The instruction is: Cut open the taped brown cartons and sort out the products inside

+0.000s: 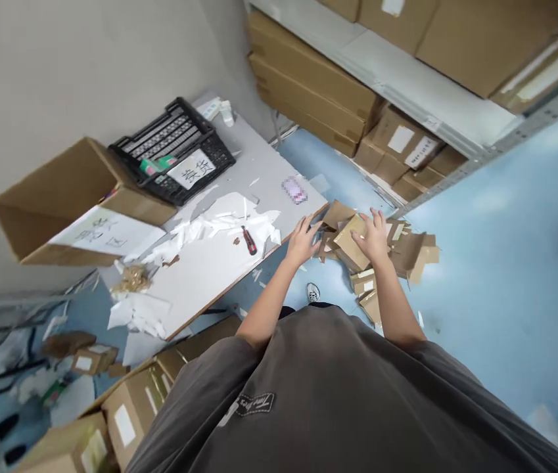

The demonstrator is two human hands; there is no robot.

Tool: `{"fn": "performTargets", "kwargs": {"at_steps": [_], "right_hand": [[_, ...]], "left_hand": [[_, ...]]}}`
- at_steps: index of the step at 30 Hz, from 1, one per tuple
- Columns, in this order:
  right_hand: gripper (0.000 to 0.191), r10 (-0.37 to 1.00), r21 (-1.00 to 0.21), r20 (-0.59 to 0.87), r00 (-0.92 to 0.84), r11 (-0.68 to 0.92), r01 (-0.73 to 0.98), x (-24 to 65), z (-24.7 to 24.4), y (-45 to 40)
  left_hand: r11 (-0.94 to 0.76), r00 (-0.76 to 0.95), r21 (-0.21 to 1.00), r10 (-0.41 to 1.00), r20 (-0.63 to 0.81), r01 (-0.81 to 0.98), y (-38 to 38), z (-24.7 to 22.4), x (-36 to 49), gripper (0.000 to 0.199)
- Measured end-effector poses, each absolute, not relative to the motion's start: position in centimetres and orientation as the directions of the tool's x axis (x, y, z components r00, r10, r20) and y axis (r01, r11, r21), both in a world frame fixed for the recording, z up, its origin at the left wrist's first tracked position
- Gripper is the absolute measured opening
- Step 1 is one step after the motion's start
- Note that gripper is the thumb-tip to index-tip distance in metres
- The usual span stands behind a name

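Observation:
My left hand (303,242) is raised beside the right edge of the table (194,282), its fingers apart and nothing in them. To its right, my right hand (373,236) hangs over a pile of flattened and small cardboard boxes (409,253), fingers spread. Between the two hands a small brown box (352,243) shows; whether my right hand touches it I cannot tell. On the table lie a red and black cutter (249,242), torn white paper scraps (200,226) and a blurred pinkish item (295,189).
An open cardboard box (56,197) and a black crate (175,151) stand at the table's far side. Shelves with boxes (308,85) rise at the upper right. Several boxes (128,414) sit at the lower left. Scraps lie on the blue floor (505,276).

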State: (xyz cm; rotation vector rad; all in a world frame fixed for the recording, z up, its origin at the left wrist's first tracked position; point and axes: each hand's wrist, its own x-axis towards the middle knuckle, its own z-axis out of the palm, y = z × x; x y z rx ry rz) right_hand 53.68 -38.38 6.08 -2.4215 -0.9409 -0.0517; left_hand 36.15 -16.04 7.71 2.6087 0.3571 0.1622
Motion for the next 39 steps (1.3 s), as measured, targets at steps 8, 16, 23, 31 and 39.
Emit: {"fn": "performTargets", "kwargs": {"at_steps": [8,16,23,31,39], "right_hand": [[0.071,0.938,-0.464,0.291,0.191,-0.036,0.885,46.2,7.6,-19.7],[0.079,0.806,-0.427,0.3,-0.511,0.592,0.683,19.1,9.1,-6.7],[0.08,0.55,-0.488,0.185,-0.815,0.771,0.41,-6.3,8.9,-9.4],[0.08,0.464,-0.425,0.043,-0.885,0.81,0.405,-19.9,6.8,-10.0],[0.084,0.362,-0.412,-0.032,-0.932,0.845,0.342,-28.6,5.4,-5.0]], "left_hand": [[-0.562,0.594,0.482,0.798,0.101,0.673,-10.4,11.1,17.5,0.071],[0.033,-0.113,0.488,0.984,0.135,0.872,-16.9,11.8,-10.9,0.077],[0.455,-0.54,0.547,0.841,-0.007,0.702,-30.8,8.2,-31.4,0.084],[0.586,-0.676,0.616,0.728,-0.114,0.527,-34.8,3.6,-44.8,0.097],[0.778,-0.733,0.478,0.591,-0.337,0.408,-31.5,1.8,-49.2,0.103]]}}
